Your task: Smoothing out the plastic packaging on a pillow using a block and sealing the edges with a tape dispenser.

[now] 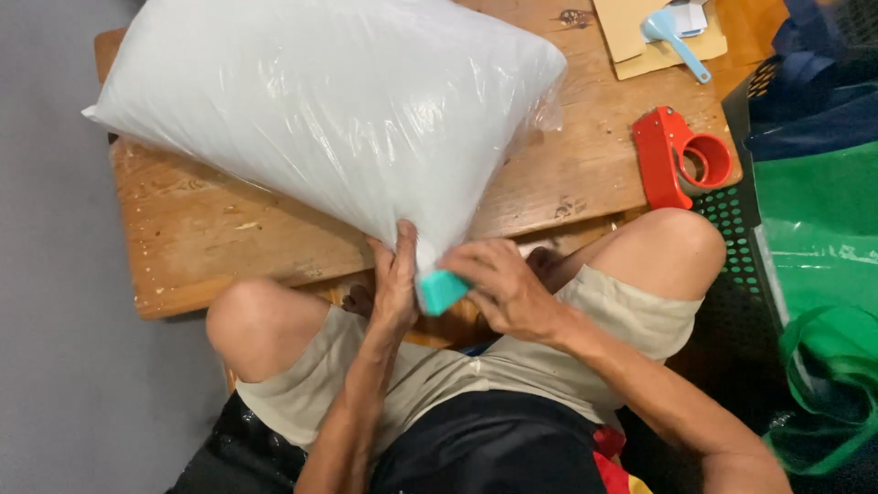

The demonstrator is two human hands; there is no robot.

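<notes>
A large white pillow in clear plastic wrap [329, 119] is seen lying tilted across a low wooden table [567, 165], its near corner hanging over the table's front edge. That corner is pinched by both hands. The left hand [395, 284] is laid flat and upright against the pillow's lower left side, fingers extended, thumb side pressed to the plastic; nothing is clasped in it. The right hand [503, 285] is curled on the pillow's right side, fingertips closed on a small teal block [443, 291] held against the pillow corner, just below the plastic. Whether the teal piece is stuck to the plastic cannot be told.

Right of the pillow, a red tape dispenser [679, 155] is seen on the table's right end, well apart from the hands. Beyond the pillow's far right corner, a brown cardboard sheet [640, 41] is seen with a light blue scoop [672, 35] lying on it. Right of the table, a dark perforated basket [741, 229] and a green bag [823, 274] are placed. Bare knees in beige shorts [439, 375] are set either side of the pillow's near corner.
</notes>
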